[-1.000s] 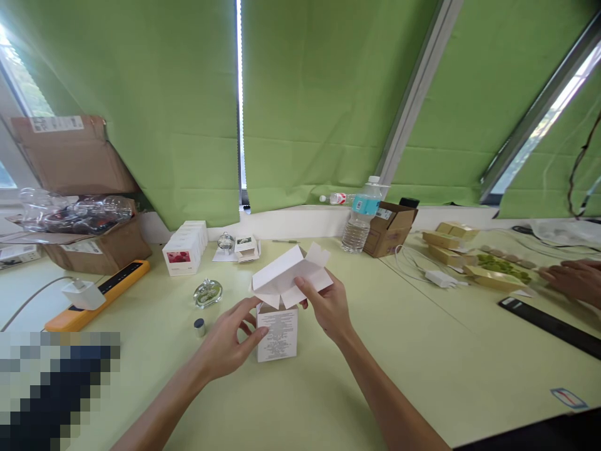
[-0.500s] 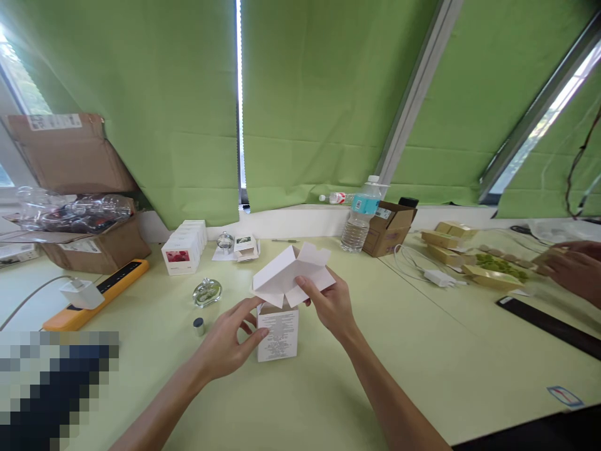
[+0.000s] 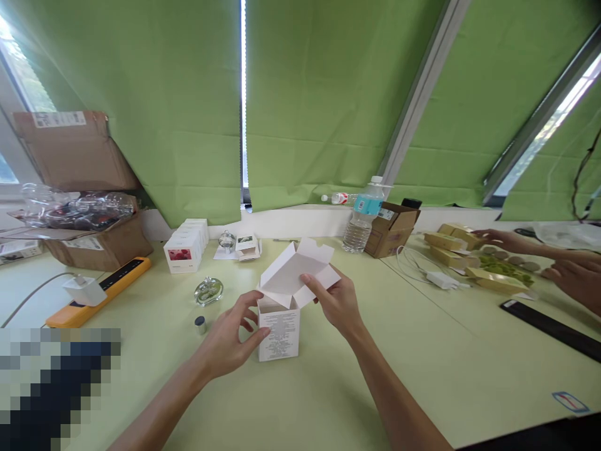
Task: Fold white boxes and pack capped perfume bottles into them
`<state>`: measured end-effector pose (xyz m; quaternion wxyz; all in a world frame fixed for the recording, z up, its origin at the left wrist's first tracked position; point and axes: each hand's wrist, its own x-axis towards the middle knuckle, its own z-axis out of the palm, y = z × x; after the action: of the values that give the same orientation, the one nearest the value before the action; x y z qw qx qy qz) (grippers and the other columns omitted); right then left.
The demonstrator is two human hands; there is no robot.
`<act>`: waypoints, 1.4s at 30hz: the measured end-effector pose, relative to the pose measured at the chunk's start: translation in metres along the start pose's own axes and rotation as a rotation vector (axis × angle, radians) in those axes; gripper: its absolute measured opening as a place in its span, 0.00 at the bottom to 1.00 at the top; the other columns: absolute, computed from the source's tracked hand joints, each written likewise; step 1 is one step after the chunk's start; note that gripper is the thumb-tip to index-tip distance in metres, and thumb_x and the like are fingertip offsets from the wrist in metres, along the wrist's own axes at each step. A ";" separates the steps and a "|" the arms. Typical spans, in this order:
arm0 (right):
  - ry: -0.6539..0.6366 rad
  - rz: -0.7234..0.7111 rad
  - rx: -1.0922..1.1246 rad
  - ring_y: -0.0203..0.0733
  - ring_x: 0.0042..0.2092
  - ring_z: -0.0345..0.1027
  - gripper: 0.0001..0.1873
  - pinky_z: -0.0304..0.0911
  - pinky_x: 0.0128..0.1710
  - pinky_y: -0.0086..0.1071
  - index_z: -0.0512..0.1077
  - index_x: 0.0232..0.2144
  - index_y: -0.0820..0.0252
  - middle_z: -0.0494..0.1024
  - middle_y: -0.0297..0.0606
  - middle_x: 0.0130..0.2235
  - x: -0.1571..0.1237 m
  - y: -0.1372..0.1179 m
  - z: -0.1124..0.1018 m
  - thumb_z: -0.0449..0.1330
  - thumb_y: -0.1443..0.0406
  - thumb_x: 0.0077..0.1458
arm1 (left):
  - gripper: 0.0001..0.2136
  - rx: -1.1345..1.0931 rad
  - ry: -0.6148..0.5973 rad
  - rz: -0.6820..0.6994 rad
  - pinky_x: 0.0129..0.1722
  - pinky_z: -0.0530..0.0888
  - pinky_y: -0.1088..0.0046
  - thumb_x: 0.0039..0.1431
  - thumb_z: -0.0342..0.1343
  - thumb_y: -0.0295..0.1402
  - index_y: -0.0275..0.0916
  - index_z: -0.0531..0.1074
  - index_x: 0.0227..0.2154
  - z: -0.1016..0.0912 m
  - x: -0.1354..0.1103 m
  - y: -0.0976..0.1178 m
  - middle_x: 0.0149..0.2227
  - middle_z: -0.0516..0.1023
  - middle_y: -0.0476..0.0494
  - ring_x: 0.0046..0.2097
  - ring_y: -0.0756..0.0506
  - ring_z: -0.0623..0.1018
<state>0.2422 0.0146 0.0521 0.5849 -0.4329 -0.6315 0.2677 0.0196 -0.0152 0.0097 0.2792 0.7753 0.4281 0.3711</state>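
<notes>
1. The white carton (image 3: 278, 332) stands upright on the table (image 3: 422, 363), its side printed with small dark text; its top is open, with the white flaps (image 3: 291, 269) spread upward.
2. The person's right hand (image 3: 334, 300) is at the carton's top; its grip is closed, pinching a flap between thumb and fingers.
3. The person's left hand (image 3: 230, 338) is just left of the carton, its grip loose and its fingers spread; the thumb overlaps the carton's left edge, though I can't tell if it presses there.
4. Left of the carton, a glass perfume bottle (image 3: 208, 291) lies near a small metal cap (image 3: 200, 324); a yellow power strip (image 3: 101, 292) sits farther left.
5. Behind the carton stand a stack of white boxes (image 3: 186, 245) and a plastic water bottle (image 3: 362, 219); beside that bottle is a cardboard box (image 3: 391, 230).
6. Well right of the carton, a co-worker's hands (image 3: 575, 279) are near gold packets (image 3: 495, 280).
</notes>
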 end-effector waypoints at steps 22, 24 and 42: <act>-0.140 -0.027 -0.024 0.36 0.24 0.59 0.15 0.55 0.21 0.29 0.71 0.30 0.60 0.71 0.34 0.24 -0.004 -0.004 0.004 0.59 0.53 0.52 | 0.29 0.030 0.086 0.046 0.42 0.75 0.59 0.58 0.53 0.38 0.46 0.45 0.57 0.004 -0.003 -0.014 0.48 0.69 0.41 0.40 0.46 0.77; -0.145 -0.032 -0.028 0.36 0.24 0.59 0.15 0.54 0.21 0.29 0.71 0.30 0.60 0.71 0.34 0.24 -0.004 -0.003 0.004 0.59 0.53 0.52 | 0.29 0.039 0.064 0.032 0.43 0.74 0.59 0.58 0.53 0.39 0.46 0.44 0.58 0.002 -0.003 -0.012 0.45 0.71 0.43 0.41 0.45 0.78; -0.167 0.107 0.044 0.41 0.29 0.68 0.16 0.63 0.23 0.29 0.73 0.34 0.61 0.77 0.39 0.30 -0.006 -0.001 0.006 0.61 0.54 0.51 | 0.29 0.218 0.077 0.029 0.40 0.74 0.63 0.57 0.53 0.42 0.50 0.49 0.60 0.001 -0.001 -0.010 0.41 0.73 0.47 0.37 0.46 0.76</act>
<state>0.2357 0.0097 0.0485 0.5246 -0.4294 -0.6477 0.3476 0.0158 -0.0118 0.0014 0.1712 0.7922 0.4652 0.3560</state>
